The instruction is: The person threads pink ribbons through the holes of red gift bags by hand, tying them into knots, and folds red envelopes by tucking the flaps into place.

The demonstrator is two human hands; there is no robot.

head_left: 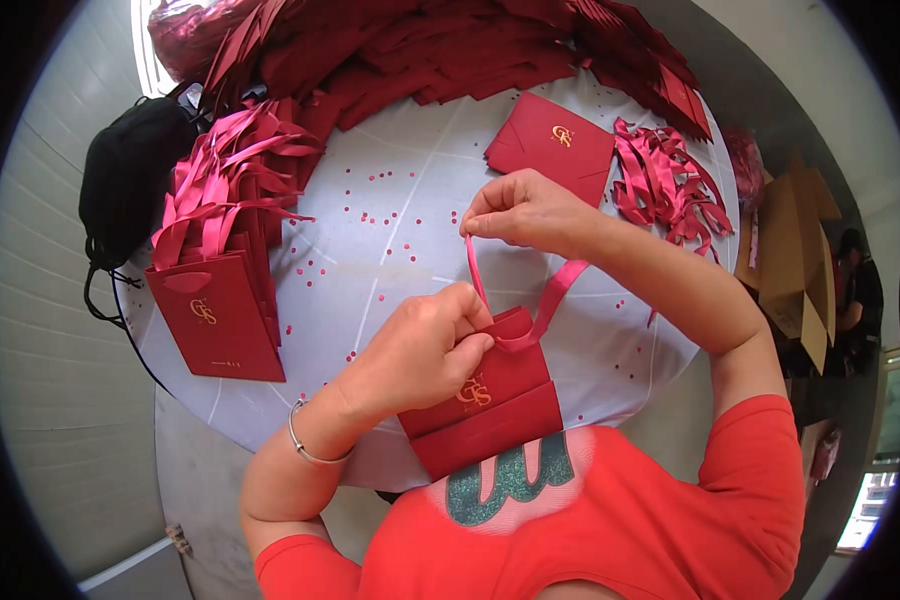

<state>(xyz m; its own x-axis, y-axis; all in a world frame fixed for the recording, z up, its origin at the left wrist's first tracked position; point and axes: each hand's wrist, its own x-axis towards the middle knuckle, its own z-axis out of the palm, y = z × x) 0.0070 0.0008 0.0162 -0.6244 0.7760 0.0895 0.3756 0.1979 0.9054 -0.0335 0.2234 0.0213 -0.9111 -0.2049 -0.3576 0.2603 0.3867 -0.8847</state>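
A dark red paper gift bag (pixel 500 425) with a gold logo lies against the table's near edge, in front of my body. My left hand (pixel 420 345) is closed at the bag's top edge, thumb and fingers pinching it near the ribbon. Above the bag, my right hand (pixel 525 212) pinches the end of a pink ribbon (pixel 558 292). One strand of that ribbon runs down from my right fingertips to the bag's mouth by my left fingers; another loops out to the right. My left fingers partly cover the bag's logo.
Finished-looking bags with pink ribbon handles (pixel 215 310) stand at left beside a black drawstring bag (pixel 130 180). Flat red bags (pixel 555 140) and loose ribbons (pixel 670 185) lie at right. A large red pile (pixel 420 50) lines the back. Small red dots scatter the white tablecloth (pixel 370 240).
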